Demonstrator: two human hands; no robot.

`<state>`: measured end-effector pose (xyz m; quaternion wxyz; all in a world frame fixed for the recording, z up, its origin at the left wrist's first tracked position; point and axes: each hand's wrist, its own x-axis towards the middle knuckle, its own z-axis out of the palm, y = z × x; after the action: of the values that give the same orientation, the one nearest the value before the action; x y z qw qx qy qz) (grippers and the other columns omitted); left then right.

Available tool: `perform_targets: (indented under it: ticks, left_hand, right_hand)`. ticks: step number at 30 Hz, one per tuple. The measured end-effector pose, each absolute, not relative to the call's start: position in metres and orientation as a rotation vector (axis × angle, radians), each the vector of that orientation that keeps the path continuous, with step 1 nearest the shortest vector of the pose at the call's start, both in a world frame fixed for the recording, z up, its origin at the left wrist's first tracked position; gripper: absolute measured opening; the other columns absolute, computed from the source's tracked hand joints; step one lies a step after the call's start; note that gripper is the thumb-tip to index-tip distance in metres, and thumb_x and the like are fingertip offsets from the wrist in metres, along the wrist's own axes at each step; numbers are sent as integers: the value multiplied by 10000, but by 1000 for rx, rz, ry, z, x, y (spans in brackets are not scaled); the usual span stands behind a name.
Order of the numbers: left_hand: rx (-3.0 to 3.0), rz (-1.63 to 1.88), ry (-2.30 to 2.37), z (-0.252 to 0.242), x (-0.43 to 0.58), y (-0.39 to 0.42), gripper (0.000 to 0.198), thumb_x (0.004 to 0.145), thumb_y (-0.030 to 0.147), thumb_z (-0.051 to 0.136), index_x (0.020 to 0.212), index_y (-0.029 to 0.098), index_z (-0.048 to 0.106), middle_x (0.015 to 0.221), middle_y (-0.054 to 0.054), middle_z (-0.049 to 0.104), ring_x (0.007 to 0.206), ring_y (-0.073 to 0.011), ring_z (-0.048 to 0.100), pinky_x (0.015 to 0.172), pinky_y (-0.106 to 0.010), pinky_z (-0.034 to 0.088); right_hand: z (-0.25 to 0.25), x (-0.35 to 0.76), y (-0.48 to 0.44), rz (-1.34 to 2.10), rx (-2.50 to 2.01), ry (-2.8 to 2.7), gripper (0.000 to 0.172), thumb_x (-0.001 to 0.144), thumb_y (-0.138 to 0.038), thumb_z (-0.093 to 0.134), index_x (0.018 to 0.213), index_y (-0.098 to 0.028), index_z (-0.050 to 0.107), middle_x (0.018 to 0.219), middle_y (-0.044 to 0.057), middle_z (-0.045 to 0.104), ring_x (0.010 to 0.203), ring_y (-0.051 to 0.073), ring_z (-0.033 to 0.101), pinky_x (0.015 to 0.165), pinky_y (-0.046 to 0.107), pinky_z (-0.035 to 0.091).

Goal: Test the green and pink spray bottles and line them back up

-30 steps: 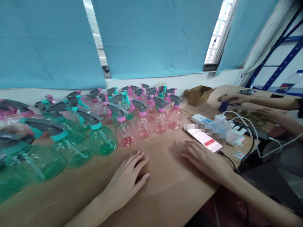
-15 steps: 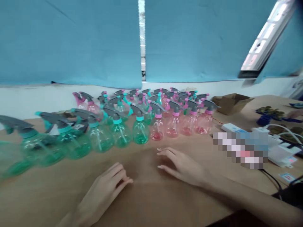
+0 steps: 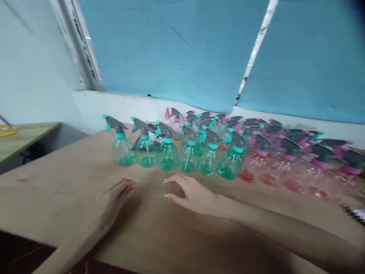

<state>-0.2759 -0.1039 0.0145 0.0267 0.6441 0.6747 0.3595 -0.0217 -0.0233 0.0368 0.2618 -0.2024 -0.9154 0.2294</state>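
Observation:
Several green spray bottles (image 3: 167,154) with grey and turquoise heads stand upright in a front row on the wooden table (image 3: 65,167). The row carries on to the right with pink-tinted bottles (image 3: 288,163). Below the leftmost green bottles is my left hand (image 3: 115,198), its fingers curled together in a loose bend, touching no bottle; whether anything lies inside them is hidden. My right hand (image 3: 194,192) hovers in front of the middle green bottles, thumb and fingers apart with nothing between them.
More spray bottles (image 3: 205,118) stand in rows behind, near the white wall (image 3: 128,106) and blue covering (image 3: 185,57). A second table (image 3: 37,133) with a yellow object (image 3: 8,131) is at the far left. The main table's front edge crosses the lower left.
The view has swung left, so the bottles appear farther right and the second table shows. My left hand's fingers are more bunched; my right hand stays open.

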Motion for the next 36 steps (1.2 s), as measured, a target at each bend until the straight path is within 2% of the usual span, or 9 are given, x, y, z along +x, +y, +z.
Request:
perform_targets:
  ticks: [2, 6, 9, 14, 16, 19, 27, 33, 36]
  left_hand:
    - [1932, 1181, 2082, 12, -296, -106, 285, 883, 448, 425, 835, 231, 603, 871, -13, 650, 823, -232, 608, 759, -339, 460]
    - [1790, 1312, 2175, 5, -329, -96, 296, 774, 461, 559, 606, 221, 517, 659, 3, 582, 632, -212, 579, 595, -316, 465]
    - [1684, 1438, 2212, 5, -347, -79, 346, 708, 499, 605, 566, 225, 448, 576, 22, 513, 563, -201, 559, 537, -310, 465]
    - [1592, 1629, 2202, 20, -362, -44, 325, 724, 516, 598, 804, 206, 542, 954, -60, 586, 934, -263, 587, 720, -353, 489]
    - [1572, 1658, 2192, 25, -365, -31, 472, 701, 520, 644, 1032, 206, 524, 1174, -97, 526, 1086, -294, 522, 796, -385, 467]
    - [1582, 1606, 2141, 27, -369, -13, 682, 665, 519, 703, 1213, 201, 451, 1294, -129, 466, 1166, -326, 472, 875, -420, 426]
    - [1649, 1561, 2001, 22, -375, -3, 654, 694, 555, 658, 1210, 199, 472, 1156, -103, 581, 1079, -299, 554, 873, -422, 441]
    - [1657, 1519, 1978, 33, -353, -53, 639, 671, 554, 678, 1149, 175, 488, 1111, -118, 588, 1031, -311, 575, 847, -442, 461]
    - [1702, 1443, 1926, 36, -320, -81, 591, 690, 548, 664, 1124, 183, 500, 1096, -104, 606, 1004, -301, 593, 850, -447, 462]
  right_hand:
    - [35, -59, -20, 681, -507, -2429, 313, 863, -318, 538, 1151, -204, 493, 1173, 65, 598, 1118, 177, 547, 961, 369, 436]
    - [32, -124, -10, 816, -512, -2279, 331, 801, -288, 613, 1096, -175, 516, 1102, 76, 632, 1024, 176, 595, 852, 334, 496]
    - [35, -153, -6, 851, -539, -2240, 318, 805, -284, 600, 1089, -176, 510, 1116, 72, 632, 923, 166, 631, 809, 344, 508]
    - [40, -162, -8, 877, -571, -2236, 298, 803, -284, 596, 1074, -189, 516, 1102, 53, 638, 850, 156, 641, 778, 356, 506]
    - [40, -161, -9, 887, -574, -2252, 302, 800, -284, 600, 1075, -191, 519, 1098, 52, 641, 852, 155, 639, 759, 346, 505]
    - [40, -159, -9, 904, -566, -2274, 308, 800, -292, 601, 1081, -196, 520, 1088, 49, 647, 869, 153, 636, 735, 326, 503]
    - [43, -141, -11, 956, -564, -2301, 299, 799, -339, 608, 1059, -213, 531, 1032, 31, 664, 845, 139, 639, 726, 313, 503]
    - [51, -109, -15, 974, -584, -2318, 296, 785, -383, 628, 1019, -214, 563, 993, 34, 665, 860, 149, 632, 710, 312, 517]
    - [58, -92, -19, 959, -593, -2300, 392, 737, -427, 671, 1045, -214, 555, 1046, 53, 649, 955, 175, 609, 774, 341, 515]
